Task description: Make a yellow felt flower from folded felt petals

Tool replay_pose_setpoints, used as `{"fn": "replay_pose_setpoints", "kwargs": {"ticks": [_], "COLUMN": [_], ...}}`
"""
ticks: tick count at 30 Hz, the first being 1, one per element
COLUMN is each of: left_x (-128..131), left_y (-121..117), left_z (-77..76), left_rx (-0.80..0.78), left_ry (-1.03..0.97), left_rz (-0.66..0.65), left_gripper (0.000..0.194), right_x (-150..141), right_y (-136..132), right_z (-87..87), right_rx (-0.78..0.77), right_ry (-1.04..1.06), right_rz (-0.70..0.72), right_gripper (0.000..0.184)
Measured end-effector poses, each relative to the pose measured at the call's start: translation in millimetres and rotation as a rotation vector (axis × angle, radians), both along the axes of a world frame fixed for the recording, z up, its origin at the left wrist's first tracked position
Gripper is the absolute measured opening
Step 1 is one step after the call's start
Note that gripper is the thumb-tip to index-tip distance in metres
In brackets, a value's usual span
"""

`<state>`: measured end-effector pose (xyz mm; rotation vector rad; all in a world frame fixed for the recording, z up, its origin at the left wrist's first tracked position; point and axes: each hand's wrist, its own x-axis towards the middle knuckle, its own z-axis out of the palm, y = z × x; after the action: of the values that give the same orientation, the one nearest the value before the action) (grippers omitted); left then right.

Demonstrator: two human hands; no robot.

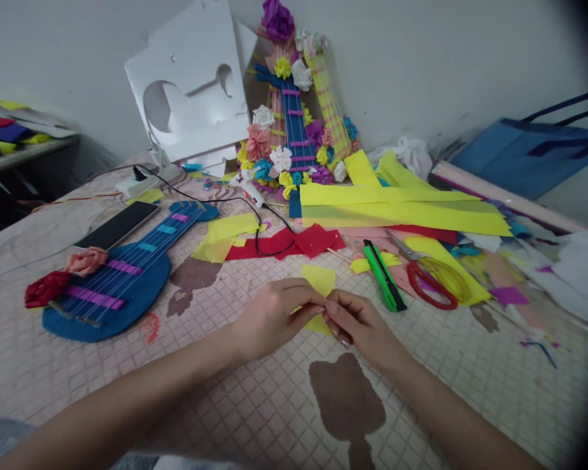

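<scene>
Close together over the patterned tablecloth, my left hand [274,318] and my right hand [357,320] meet fingertip to fingertip. Both pinch a small piece of yellow crepe paper [318,277], which shows above and below the fingers; the part between the fingertips is hidden. To the left lies a blue paper guitar [142,277] with purple and light blue strips, strings, and a red and a pink paper rose [85,260]. Right of my hands are a green box cutter [385,277] and scissors [434,281] with red and yellow handles.
Red paper pieces [318,241] and long yellow crepe strips [396,212] lie beyond my hands. A white glue gun [249,188] trails a black cord. A phone [117,224] rests behind the guitar. Decorated paper guitars [294,124] and a white cut-out board [191,85] lean against the wall.
</scene>
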<state>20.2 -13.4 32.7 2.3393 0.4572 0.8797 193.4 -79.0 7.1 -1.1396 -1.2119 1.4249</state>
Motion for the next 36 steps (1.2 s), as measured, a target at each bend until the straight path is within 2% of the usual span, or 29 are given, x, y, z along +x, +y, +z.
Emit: {"fn": "replay_pose_setpoints", "kwargs": {"ticks": [4, 11, 22, 26, 31, 36], "left_x": [-1.5, -2.9, -2.9, -2.1, -2.9, -2.9], "left_y": [-1.4, -1.3, -3.7, -3.8, -1.8, -3.4], "left_z": [3.3, 8.7, 4.9, 3.5, 6.8, 3.6], "left_rx": [0.033, -0.167, 0.132, 0.057, -0.102, -0.020], "left_ry": [0.036, 0.023, 0.017, 0.010, -0.015, -0.012], "left_rz": [0.020, 0.002, 0.028, 0.030, -0.004, 0.010], "left_gripper": [0.016, 0.012, 0.017, 0.017, 0.016, 0.016], "right_x": [-0.4, 0.6, -0.7, -3.6, -4.3, -4.4], "right_y": [-0.9, -2.0, -4.8, -4.9, -5.0, -4.9], "right_z": [-2.7, -2.8, -0.4, 0.4, 1.6, 2.1], "right_rx": [-0.008, -0.035, 0.023, -0.021, -0.067, -0.080], "right_ry": [0.007, 0.073, 0.001, 0.052, 0.103, 0.121], "right_rz": [0.029, 0.063, 0.068, 0.097, 0.042, 0.028], "right_gripper": [0.034, 0.033, 0.032, 0.034, 0.034, 0.033]}}
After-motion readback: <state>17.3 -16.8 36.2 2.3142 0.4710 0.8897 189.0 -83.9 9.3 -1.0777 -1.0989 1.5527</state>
